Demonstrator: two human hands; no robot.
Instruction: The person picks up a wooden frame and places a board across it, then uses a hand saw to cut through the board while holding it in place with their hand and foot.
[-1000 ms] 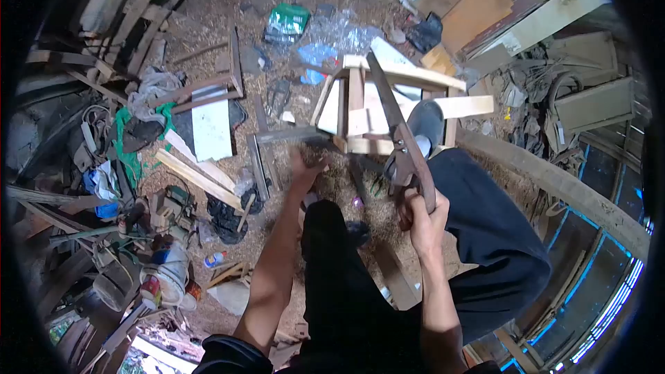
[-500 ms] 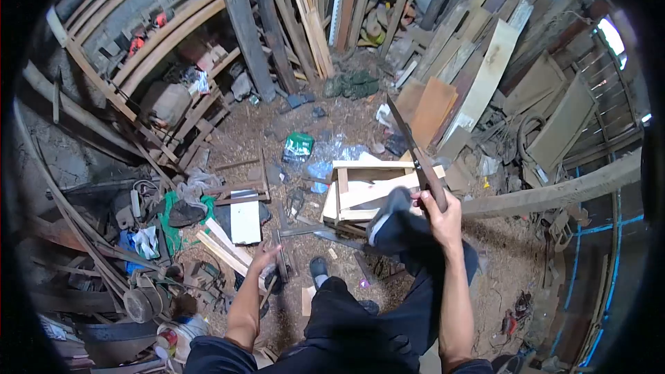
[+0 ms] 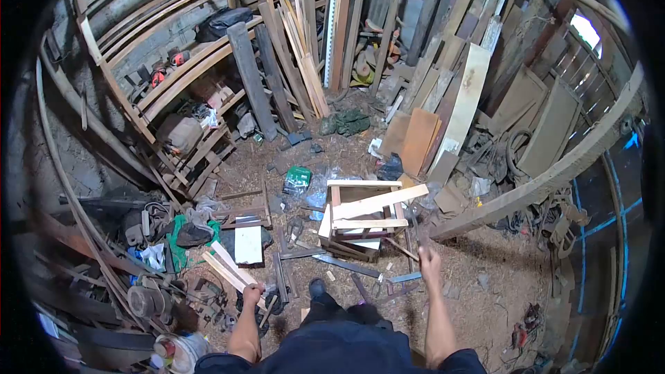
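Observation:
My right hand (image 3: 429, 264) is closed around a handsaw (image 3: 415, 225), seen nearly edge-on and dark against the floor. It is just right of a small wooden frame (image 3: 370, 224), which looks like an unfinished stool lying on the ground. A pale board (image 3: 381, 202) lies slantwise across that frame. Low on the left, my left hand (image 3: 253, 295) has its fingers curled at the lower end of two pale wood strips (image 3: 227, 265); I cannot tell what is in its grip. A white-topped block (image 3: 248, 244) lies just beyond the strips.
Planks (image 3: 464, 107) lean against the far wall, and a long curved beam (image 3: 526, 201) crosses the right side. A rack of timber (image 3: 187, 73) stands at the left. A green packet (image 3: 298, 177), clear plastic and scraps litter the shavings-covered floor. A bucket (image 3: 183, 353) stands at lower left.
My raised leg has come down from the wooden frame. The right hand has lowered with the saw, which was pointing up and away. My left hand has moved down and left, its fingers now curled.

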